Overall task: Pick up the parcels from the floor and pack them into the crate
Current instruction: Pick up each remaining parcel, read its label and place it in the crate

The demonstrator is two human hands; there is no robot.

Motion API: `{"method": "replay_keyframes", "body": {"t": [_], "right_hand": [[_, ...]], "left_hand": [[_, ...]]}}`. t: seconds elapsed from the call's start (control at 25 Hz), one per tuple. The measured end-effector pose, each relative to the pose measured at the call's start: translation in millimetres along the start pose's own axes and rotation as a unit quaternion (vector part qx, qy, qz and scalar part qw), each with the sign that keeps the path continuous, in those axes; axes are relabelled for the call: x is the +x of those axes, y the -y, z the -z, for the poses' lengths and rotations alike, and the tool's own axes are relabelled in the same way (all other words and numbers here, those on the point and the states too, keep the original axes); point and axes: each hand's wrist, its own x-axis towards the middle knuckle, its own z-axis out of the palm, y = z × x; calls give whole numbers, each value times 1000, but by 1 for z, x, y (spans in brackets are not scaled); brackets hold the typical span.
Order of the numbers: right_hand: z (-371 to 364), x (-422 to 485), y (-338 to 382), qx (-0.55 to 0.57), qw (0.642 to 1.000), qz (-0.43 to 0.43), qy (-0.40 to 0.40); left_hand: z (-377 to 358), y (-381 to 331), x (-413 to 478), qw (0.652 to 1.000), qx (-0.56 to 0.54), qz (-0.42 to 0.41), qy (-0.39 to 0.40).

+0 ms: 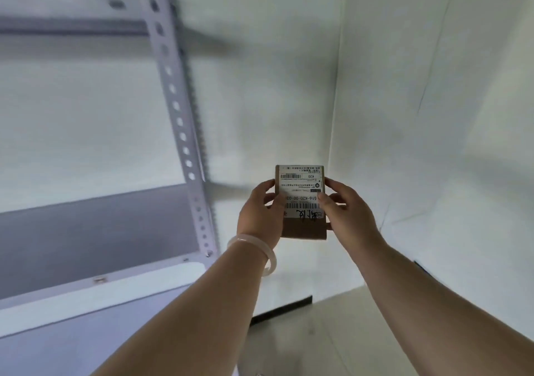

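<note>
**1. Item**
Parcel (302, 202): small flat brown cardboard pkg, rectangular. A white shipping label (300, 179) covers most of the face toward the camera, w/ barcodes, printed text incl. "K20", and a handwritten black mark near its lower end. Bare cardboard shows below the label.

**2. Position / grip**
Parcel is held in the air at centre of view, in front of the wall corner and clear of every surface. Left hand (260, 214) grips the left edge: thumb pressed on the label face, index tip at the edge higher up, other fingers curled behind. Right hand (349, 211) grips the right edge the same way: thumb on the face, fingers wrapped round the back. A pale bangle (254, 253) sits on the left wrist.

**3. Orientation**
Long axis runs approx. vertical in the view. Label faces the camera; its print reads upside down.

**4. Surroundings**
White walls (404, 115) meet in a corner behind the parcel. At left, a grey-white metal rack: perforated upright (179, 121) and a shelf board (101, 286). Pale tiled floor (332, 332) at bottom, w/ a dark skirting strip (283, 309) at the wall base.
</note>
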Motion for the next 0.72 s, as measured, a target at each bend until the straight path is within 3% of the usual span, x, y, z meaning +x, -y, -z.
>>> {"method": "replay_keyframes", "body": {"t": [0.32,0.44,0.72], "right_hand": [[-50,-56,150,34,992,119,23],[-96,-104,181,48,990,123,47],[-261,-271,252,97,967,119,204]], "left_hand": [[148,-73,-53,992,-4,-71,-103],[212,-58,-92,988,3,-60,-139],[421,14,-223,963,61,-1,-264]]}}
